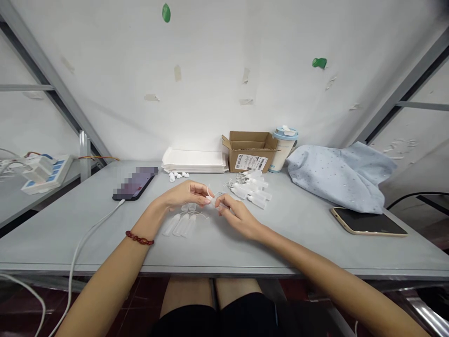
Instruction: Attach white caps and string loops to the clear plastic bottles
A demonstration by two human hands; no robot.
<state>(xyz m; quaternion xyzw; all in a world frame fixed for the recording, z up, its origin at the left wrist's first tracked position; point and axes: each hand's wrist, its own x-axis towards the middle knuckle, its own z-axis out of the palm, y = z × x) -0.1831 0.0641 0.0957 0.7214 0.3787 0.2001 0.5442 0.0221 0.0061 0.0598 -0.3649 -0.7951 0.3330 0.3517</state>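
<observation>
Above the middle of the table, my left hand (194,194) and my right hand (236,214) meet fingertip to fingertip. Both pinch a small translucent white plastic bottle (212,201), mostly hidden by the fingers; a thin white loop sticks up from it. Below my left hand lies a group of similar slim bottles (180,225) with thin white strings at their tops. Beyond my right hand a looser pile of such bottles (250,187) rests on the table. Several small white caps or crumpled bits (178,176), too small to tell, sit behind my left hand.
Along the wall stand a stack of white sheets (194,161), an open cardboard box (249,157) and a lidded cup (282,152). Light blue cloth (336,173) partly covers a phone (368,222) at right. Another phone (136,184) with a white cable (87,234) lies left, near a power strip (49,175).
</observation>
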